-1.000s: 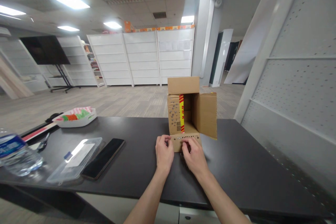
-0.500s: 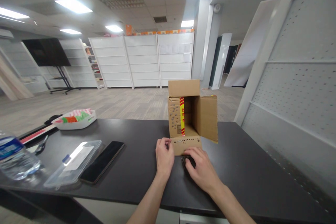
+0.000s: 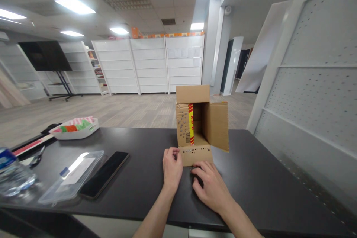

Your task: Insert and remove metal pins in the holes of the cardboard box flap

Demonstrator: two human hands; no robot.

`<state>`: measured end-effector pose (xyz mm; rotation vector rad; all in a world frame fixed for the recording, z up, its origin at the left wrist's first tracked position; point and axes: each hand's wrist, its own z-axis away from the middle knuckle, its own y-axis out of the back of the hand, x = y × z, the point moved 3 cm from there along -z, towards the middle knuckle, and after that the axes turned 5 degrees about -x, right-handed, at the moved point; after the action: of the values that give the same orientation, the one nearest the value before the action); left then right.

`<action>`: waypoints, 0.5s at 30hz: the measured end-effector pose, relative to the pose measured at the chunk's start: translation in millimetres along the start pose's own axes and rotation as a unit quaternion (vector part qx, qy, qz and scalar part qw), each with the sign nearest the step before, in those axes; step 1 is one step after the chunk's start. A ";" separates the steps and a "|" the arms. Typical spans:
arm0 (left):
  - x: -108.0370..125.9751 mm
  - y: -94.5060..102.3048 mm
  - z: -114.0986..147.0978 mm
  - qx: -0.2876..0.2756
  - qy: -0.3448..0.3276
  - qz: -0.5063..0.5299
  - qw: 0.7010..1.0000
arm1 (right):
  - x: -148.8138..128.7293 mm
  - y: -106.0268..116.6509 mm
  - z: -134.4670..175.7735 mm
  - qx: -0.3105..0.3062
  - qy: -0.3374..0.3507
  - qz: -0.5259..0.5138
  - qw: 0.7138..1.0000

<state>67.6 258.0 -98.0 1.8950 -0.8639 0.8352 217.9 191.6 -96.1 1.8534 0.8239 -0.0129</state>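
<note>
An open cardboard box (image 3: 208, 124) stands on the black table with its mouth towards me and its flaps folded out. Its left flap (image 3: 183, 124) carries scattered small grey round spots and a strip of yellow and red tape. Along the lower front flap (image 3: 195, 156) run small dark and silvery dots. My left hand (image 3: 172, 167) is at that flap's left corner, its fingers curled into a pinch; what they hold is too small to make out. Just in front of the flap, my right hand (image 3: 209, 184) curls over a small dark thing, mostly hidden beneath the fingers.
To the left lie a black smartphone (image 3: 104, 174) and a clear plastic case (image 3: 71, 178). Further left are a water bottle (image 3: 15, 174), scissors (image 3: 37, 157) and a white basket (image 3: 75, 134) with coloured items. A white perforated panel (image 3: 315, 93) rises along the right side.
My right hand has shifted slightly down and left, covering more of the dark thing. My left hand keeps its pinch at the flap corner. The whole view has moved slightly.
</note>
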 end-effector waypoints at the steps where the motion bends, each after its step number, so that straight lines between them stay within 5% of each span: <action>1: -0.4 -0.1 -0.1 0.000 0.000 0.000 1.000 | 0.0 0.0 0.0 0.001 0.000 0.000 1.000; 15: -2.3 -0.3 -0.4 -0.005 -0.002 -0.016 1.000 | -3.7 0.7 -0.9 -0.020 -0.002 -0.012 1.000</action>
<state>66.5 259.0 -99.9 1.8980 -0.8368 0.8073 215.2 190.3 -93.8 1.8056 0.8371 -0.0152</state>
